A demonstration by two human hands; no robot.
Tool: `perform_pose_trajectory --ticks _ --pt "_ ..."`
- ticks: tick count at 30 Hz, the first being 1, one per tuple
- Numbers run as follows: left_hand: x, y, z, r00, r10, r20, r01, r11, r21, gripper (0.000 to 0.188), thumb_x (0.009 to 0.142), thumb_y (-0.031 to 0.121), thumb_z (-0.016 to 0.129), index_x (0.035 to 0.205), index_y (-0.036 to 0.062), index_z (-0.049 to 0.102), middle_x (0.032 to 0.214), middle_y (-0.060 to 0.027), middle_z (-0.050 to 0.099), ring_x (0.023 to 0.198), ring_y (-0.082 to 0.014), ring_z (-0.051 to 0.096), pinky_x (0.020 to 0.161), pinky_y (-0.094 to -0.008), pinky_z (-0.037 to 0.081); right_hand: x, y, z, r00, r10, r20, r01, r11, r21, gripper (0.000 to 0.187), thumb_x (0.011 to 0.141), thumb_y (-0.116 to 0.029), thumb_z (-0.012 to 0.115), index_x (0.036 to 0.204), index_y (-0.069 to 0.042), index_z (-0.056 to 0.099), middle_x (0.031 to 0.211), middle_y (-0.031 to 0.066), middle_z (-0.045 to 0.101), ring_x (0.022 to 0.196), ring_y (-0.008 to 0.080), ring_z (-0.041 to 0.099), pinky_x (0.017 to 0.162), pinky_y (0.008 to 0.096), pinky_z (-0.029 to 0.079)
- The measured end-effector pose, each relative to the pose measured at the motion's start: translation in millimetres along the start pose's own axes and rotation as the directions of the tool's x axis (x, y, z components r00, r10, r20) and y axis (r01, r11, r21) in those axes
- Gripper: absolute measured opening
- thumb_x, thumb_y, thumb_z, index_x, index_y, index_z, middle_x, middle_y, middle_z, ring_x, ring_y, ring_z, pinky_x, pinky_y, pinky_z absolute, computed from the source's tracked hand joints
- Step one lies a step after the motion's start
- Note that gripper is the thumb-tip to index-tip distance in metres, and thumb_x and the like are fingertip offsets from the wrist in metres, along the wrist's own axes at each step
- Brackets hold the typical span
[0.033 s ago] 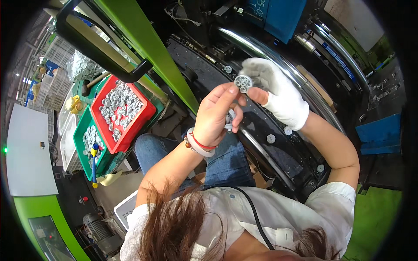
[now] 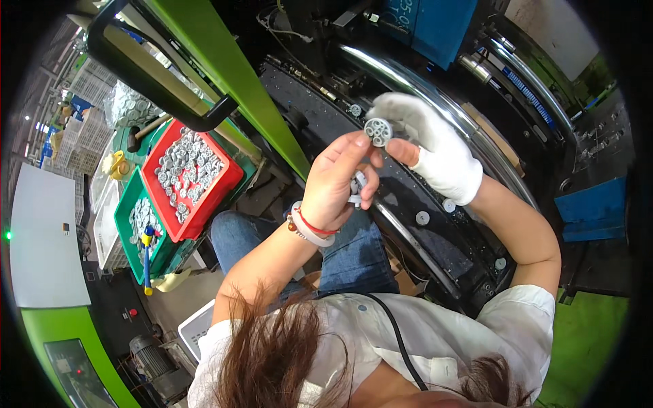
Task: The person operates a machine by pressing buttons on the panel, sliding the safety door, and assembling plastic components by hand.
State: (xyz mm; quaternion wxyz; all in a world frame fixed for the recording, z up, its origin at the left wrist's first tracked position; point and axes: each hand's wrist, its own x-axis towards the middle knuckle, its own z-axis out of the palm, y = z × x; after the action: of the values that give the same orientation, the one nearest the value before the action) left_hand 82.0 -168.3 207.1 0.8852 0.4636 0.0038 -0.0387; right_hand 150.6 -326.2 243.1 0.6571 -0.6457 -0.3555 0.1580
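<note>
A small round grey part with several holes (image 2: 377, 132), like a little wheel, is held up between my two hands. My left hand (image 2: 333, 173) pinches its left edge with thumb and finger. More small grey pieces (image 2: 356, 188) are tucked in that hand's curled fingers; their shape is partly hidden. My right hand (image 2: 445, 153) wears a white glove with the thumb bare. Its thumb lies at the part's right edge, with the gloved fingers bent behind it. A red band and a pale bangle circle my left wrist.
To the left, a red tray (image 2: 235, 178) and a green tray (image 2: 122, 217) hold many grey parts; a blue-yellow tool (image 2: 147, 258) lies across the green one. Loose round parts (image 2: 422, 217) lie on the black machine bed (image 2: 435, 248). Curved chrome bars (image 2: 408, 81) and a green post (image 2: 255, 88) stand near.
The round grey part has shifted very slightly left and turned a little more face-on. Both hands stay nearly in place around it.
</note>
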Motion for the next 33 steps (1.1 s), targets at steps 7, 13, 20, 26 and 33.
perform_pose_trajectory --ticks 7,13,20,26,33 --pt "1 -3 1 0.980 -0.137 0.146 0.167 0.962 -0.218 0.027 0.095 0.030 0.047 0.096 0.0033 0.050 0.079 -0.0051 0.053 0.046 -0.0116 0.047 0.036 -0.0222 0.037 -7 -11 -18 0.997 0.004 0.073 0.012 0.976 -0.216 0.034 0.087 -0.013 0.062 0.119 -0.004 0.054 0.110 0.0071 0.059 0.103 0.0151 0.055 0.091 0.0303 0.044" --pt "-4 -7 -10 0.967 -0.142 0.214 0.168 0.980 -0.106 0.035 0.098 0.032 0.042 0.125 0.0102 0.044 0.087 -0.0084 0.055 0.044 -0.0127 0.046 0.036 -0.0226 0.037 18 -20 -95 0.910 -0.308 -0.279 0.260 0.945 -0.198 0.031 0.084 -0.014 0.066 0.111 -0.004 0.053 0.099 0.0069 0.059 0.089 0.0140 0.057 0.076 0.0281 0.050" --pt "-20 -20 -29 0.977 -0.183 0.111 0.181 0.983 0.032 0.029 0.097 0.028 0.043 0.119 0.0095 0.049 0.077 -0.0075 0.052 0.039 -0.0129 0.043 0.033 -0.0227 0.035 78 5 -273 0.585 -0.300 -0.754 0.066 0.944 -0.324 0.042 0.088 -0.007 0.060 0.126 0.003 0.046 0.117 0.0147 0.057 0.103 0.0205 0.058 0.088 0.0303 0.050" --pt "-25 -18 -38 0.976 -0.208 0.070 0.201 0.975 0.091 0.027 0.096 0.027 0.045 0.116 0.0103 0.049 0.075 -0.0073 0.051 0.039 -0.0132 0.043 0.033 -0.0233 0.036 102 27 -305 0.624 -0.269 -0.734 0.081 0.956 -0.282 0.042 0.083 -0.008 0.065 0.123 0.001 0.052 0.111 0.0119 0.062 0.091 0.0175 0.062 0.082 0.0275 0.051" --pt "-25 -23 -44 0.972 -0.218 0.081 0.212 0.974 0.080 0.026 0.095 0.027 0.047 0.115 0.0102 0.050 0.077 -0.0075 0.053 0.039 -0.0134 0.045 0.033 -0.0236 0.036 102 30 -309 0.603 -0.342 -0.721 0.010 0.907 -0.422 0.044 0.081 -0.016 0.068 0.120 0.000 0.055 0.107 0.0111 0.065 0.093 0.0170 0.063 0.085 0.0272 0.049"
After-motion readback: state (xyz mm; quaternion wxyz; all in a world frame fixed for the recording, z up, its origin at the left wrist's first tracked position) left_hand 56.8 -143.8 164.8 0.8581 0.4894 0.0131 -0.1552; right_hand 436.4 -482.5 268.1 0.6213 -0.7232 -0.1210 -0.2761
